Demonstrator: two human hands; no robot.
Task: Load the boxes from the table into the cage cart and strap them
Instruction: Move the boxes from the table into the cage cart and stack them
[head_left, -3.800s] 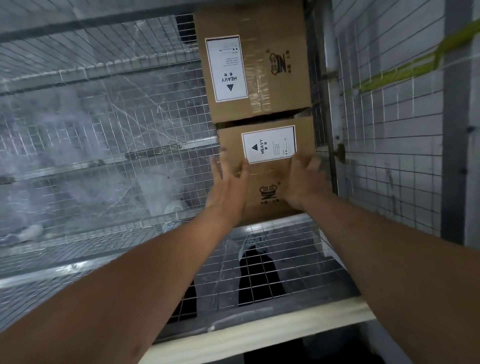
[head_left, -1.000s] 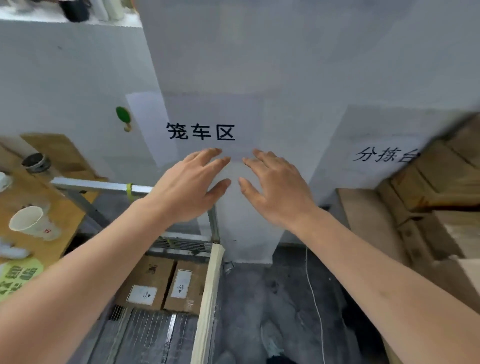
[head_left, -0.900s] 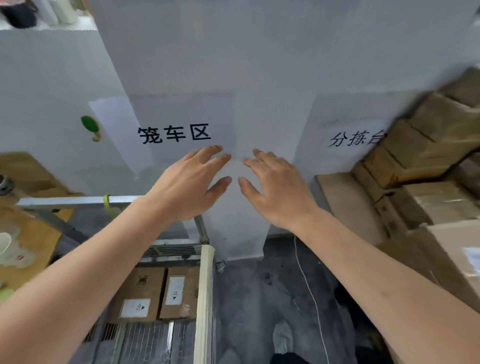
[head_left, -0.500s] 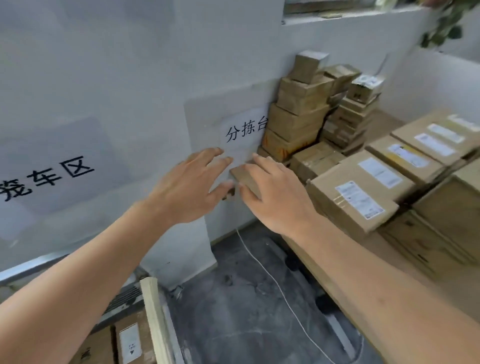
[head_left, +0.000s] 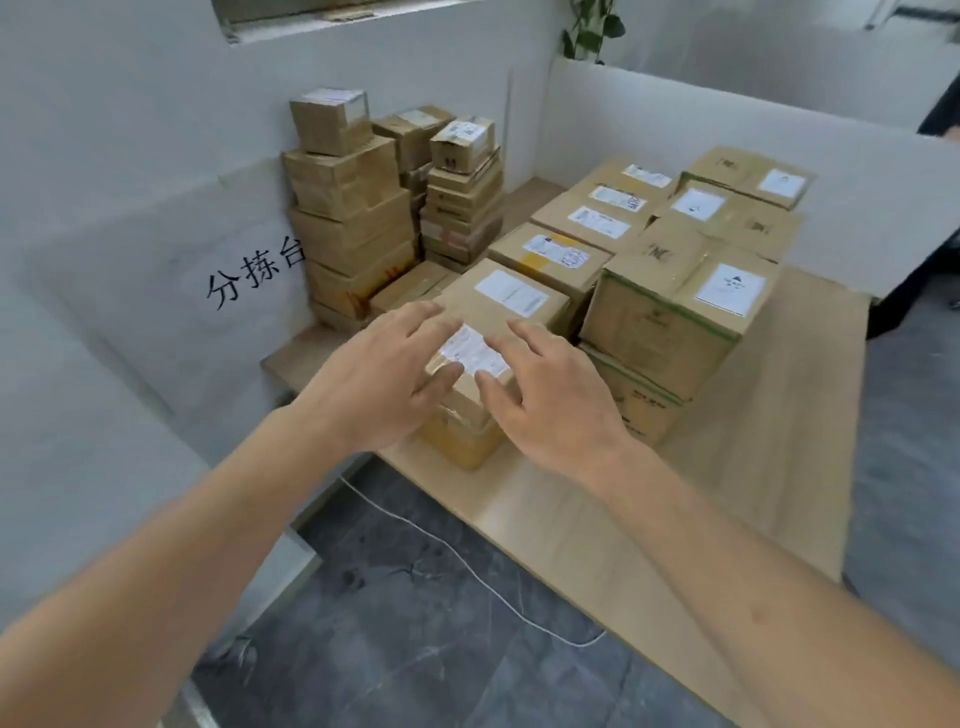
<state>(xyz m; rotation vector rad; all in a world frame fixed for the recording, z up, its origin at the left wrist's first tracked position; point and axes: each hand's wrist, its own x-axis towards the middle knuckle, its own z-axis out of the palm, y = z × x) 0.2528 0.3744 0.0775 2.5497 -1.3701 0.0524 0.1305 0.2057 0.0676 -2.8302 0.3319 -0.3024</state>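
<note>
Both hands (head_left: 467, 389) (fingers straight) over nearest box (head_left: 470, 415).

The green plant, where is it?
In the head view, the green plant is at the very top, right of the middle, poking up behind the white partition wall beyond the table of boxes.

A: Boxes (head_left: 498, 306) brown, white labels; one label (head_left: 556, 253) has a yellow patch. Right-centre box (head_left: 670, 317)?
B: Brown too, green edge tape. Table (head_left: 753, 457) pale wood grain.
A: Floor (head_left: 395, 623) dark grey, marbled. Wall (head_left: 130, 156) light grey, black characters (head_left: 254, 273) left of centre.
B: Plant (head_left: 592, 26) at top, green.
</note>
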